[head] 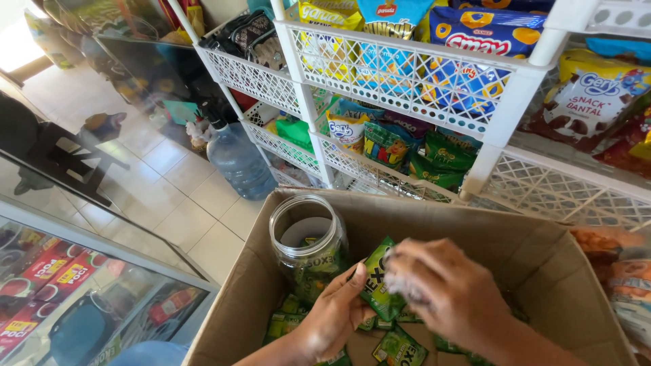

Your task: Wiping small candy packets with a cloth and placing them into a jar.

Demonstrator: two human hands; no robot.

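Inside an open cardboard box (285, 224), both my hands meet over a small green sachet (377, 281). My left hand (336, 315) grips its lower edge from the left. My right hand (451, 291) is blurred and closes on its upper right edge. A clear glass jar (306, 240) stands open in the box just left of the sachet, holding a few green sachets. More green sachets (399, 349) lie loose on the box floor beneath my hands.
White plastic lattice shelves (407, 81) packed with snack bags stand behind the box. A large water bottle (239, 161) sits on the tiled floor at the shelf's foot. A glass display counter (81, 271) with red packets lies to the left.
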